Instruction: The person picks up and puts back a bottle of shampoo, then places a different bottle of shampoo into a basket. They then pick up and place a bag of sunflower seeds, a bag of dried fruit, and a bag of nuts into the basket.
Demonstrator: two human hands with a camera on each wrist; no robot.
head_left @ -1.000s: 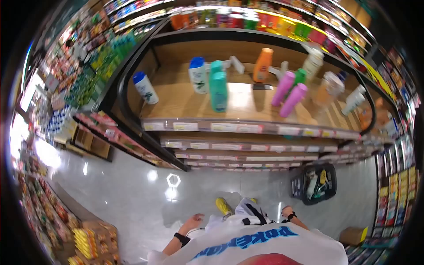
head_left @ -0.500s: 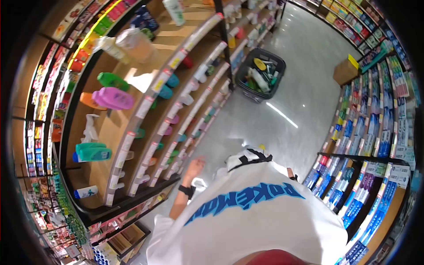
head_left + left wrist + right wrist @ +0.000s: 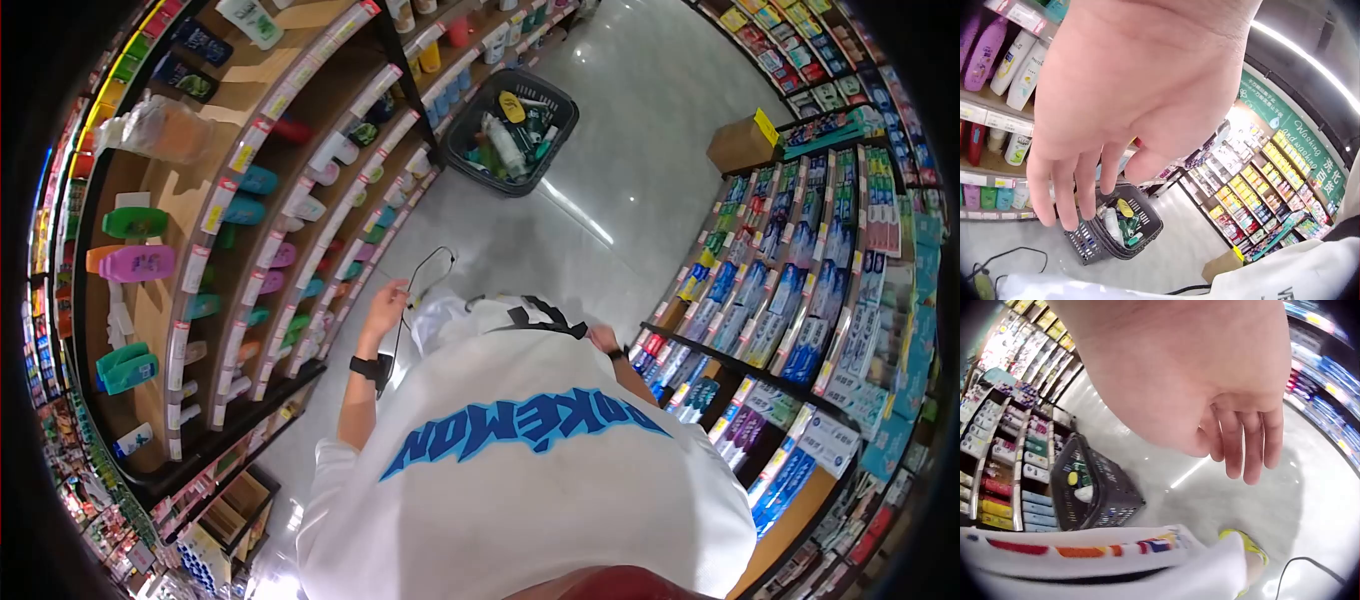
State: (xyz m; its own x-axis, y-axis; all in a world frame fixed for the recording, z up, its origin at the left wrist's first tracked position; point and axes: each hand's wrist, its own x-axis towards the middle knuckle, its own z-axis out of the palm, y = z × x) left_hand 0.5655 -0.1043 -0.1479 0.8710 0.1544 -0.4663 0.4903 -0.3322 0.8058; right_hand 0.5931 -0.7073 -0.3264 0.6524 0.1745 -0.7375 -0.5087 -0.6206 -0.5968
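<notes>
My left hand (image 3: 385,310) hangs beside my body with its fingers loosely extended; the left wrist view shows nothing in it. In front of my shirt's right side is my right hand (image 3: 603,338), its fingers relaxed and slightly bent in the right wrist view, holding nothing. A dark plastic shopping basket (image 3: 1088,244) stands on the floor ahead, apart from both hands. Inside it lie several items, among them a yellow one (image 3: 1125,207) and a whitish bottle (image 3: 1112,226). A thin black cable (image 3: 428,262) loops past my left hand.
A shelf unit on the left carries purple bottles (image 3: 138,264), green-teal bottles (image 3: 130,368) and a green bottle (image 3: 135,222). Racks of boxed goods (image 3: 790,290) line the right side. A cardboard box (image 3: 742,146) sits at the far end of those racks. Grey floor (image 3: 600,200) runs between.
The view has swung right from facing the shelf to looking along the aisle. The basket now appears ahead near the top middle. Both hands remain low beside the body.
</notes>
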